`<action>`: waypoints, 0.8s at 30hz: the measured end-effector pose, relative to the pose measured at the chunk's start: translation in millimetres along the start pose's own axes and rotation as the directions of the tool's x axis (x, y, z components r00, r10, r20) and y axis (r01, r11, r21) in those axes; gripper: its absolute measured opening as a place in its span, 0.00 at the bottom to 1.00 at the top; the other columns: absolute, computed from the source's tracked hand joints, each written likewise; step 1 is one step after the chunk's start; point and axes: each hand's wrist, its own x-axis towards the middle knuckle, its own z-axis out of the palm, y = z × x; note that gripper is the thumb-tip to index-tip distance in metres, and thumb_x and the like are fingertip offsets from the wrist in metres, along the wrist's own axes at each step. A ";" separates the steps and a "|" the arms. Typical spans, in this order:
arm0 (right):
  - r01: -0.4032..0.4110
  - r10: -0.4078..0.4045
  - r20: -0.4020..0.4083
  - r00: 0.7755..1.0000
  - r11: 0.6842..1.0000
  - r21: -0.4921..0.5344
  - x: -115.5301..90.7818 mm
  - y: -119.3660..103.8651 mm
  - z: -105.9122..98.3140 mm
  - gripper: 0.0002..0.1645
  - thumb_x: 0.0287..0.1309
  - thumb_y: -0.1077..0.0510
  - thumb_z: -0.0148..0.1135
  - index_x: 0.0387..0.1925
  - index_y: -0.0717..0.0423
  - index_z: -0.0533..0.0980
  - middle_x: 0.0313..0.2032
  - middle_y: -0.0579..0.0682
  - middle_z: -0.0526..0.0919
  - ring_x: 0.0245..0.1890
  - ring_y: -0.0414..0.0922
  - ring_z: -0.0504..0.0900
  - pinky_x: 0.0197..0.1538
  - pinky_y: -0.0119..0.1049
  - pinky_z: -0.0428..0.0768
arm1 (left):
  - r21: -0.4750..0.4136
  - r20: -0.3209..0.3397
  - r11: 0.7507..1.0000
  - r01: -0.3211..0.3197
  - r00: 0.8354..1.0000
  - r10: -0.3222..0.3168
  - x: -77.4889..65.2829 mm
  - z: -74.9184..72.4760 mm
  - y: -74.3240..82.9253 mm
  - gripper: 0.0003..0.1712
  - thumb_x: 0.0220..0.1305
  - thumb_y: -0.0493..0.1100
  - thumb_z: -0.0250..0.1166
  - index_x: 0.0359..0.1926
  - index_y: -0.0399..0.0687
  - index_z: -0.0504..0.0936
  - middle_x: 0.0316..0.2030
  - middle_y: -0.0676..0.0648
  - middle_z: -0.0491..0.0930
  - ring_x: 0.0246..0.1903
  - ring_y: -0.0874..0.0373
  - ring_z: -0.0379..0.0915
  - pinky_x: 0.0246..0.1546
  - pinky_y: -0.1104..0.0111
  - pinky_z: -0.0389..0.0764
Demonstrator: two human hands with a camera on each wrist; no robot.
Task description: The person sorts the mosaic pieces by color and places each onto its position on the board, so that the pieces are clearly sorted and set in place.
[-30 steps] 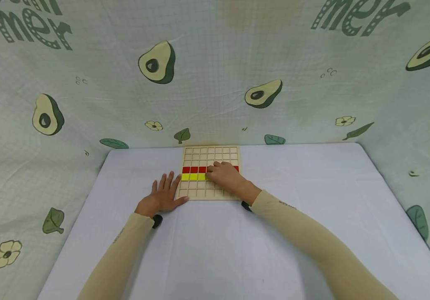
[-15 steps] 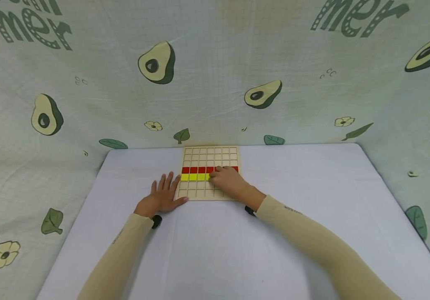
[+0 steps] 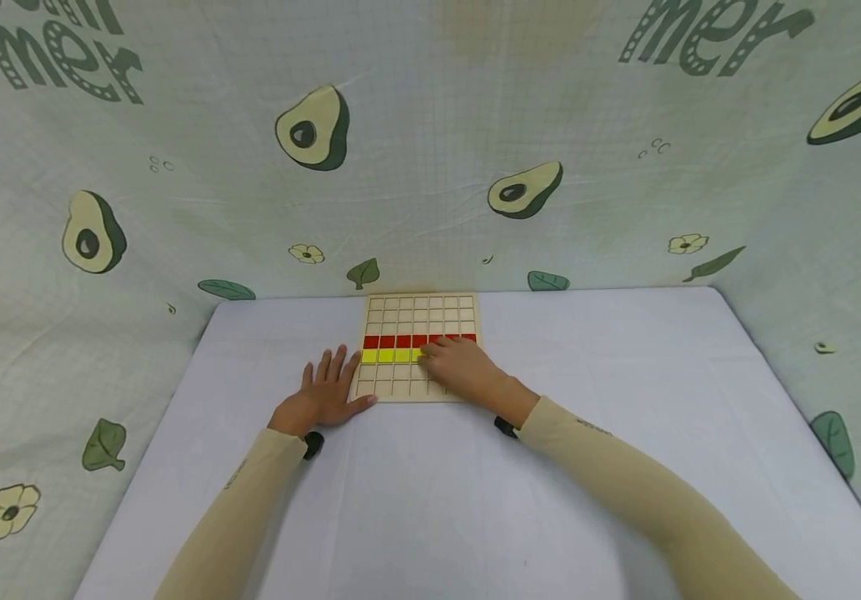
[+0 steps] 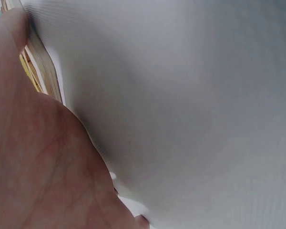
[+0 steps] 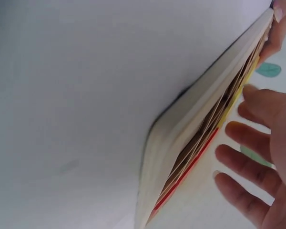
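Observation:
A pale wooden grid board (image 3: 422, 309) lies near the table's far edge. Red square tiles (image 3: 387, 342) run along one row of its cells, and yellow square tiles (image 3: 386, 356) fill part of the row below. My left hand (image 3: 325, 396) lies flat with spread fingers at the board's left edge, thumb by its near left corner. Over the yellow row is my right hand (image 3: 460, 367), covering cells toward the right. The right wrist view shows its fingers (image 5: 248, 167) bent loosely and spread, with the thumb tip close to the yellow row; no held tile is visible.
A white cloth covers the table (image 3: 430, 500). Behind it and at both sides hangs pale fabric (image 3: 415, 125) printed with avocados, leaves and flowers. Dark wrist straps (image 3: 506, 427) show at both sleeve ends.
My right hand has shifted slightly right and nearer to me along the yellow row, uncovering another yellow tile and more of the red row. My left hand stays still.

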 end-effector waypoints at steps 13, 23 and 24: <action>-0.031 0.038 -0.100 0.994 0.997 0.071 -40.8 23.1 -6.6 0.21 0.71 0.48 0.69 0.62 0.46 0.84 0.61 0.48 0.86 0.61 0.49 0.83 0.59 0.43 0.84 | 0.020 -0.005 1.000 -0.004 1.000 0.004 4.4 4.1 0.8 0.57 0.75 0.69 0.54 0.85 0.42 0.40 0.84 0.30 0.33 0.82 0.30 0.28 0.78 0.34 0.34; -0.103 0.116 -0.186 0.976 0.992 0.075 -80.9 47.6 -15.6 0.21 0.66 0.52 0.74 0.58 0.50 0.87 0.57 0.50 0.88 0.54 0.49 0.86 0.51 0.42 0.86 | 0.017 -0.038 1.000 -0.018 0.999 0.019 9.4 9.9 -4.3 0.57 0.74 0.69 0.55 0.85 0.40 0.41 0.83 0.29 0.34 0.81 0.28 0.29 0.77 0.32 0.35; -0.116 0.129 -0.182 0.975 0.990 0.081 -85.0 50.8 -15.8 0.21 0.66 0.52 0.74 0.58 0.50 0.87 0.58 0.50 0.88 0.54 0.49 0.86 0.52 0.43 0.86 | 0.015 -0.041 1.000 -0.020 0.999 0.020 9.6 10.1 -4.5 0.57 0.74 0.69 0.55 0.85 0.40 0.41 0.83 0.29 0.34 0.81 0.27 0.29 0.77 0.32 0.35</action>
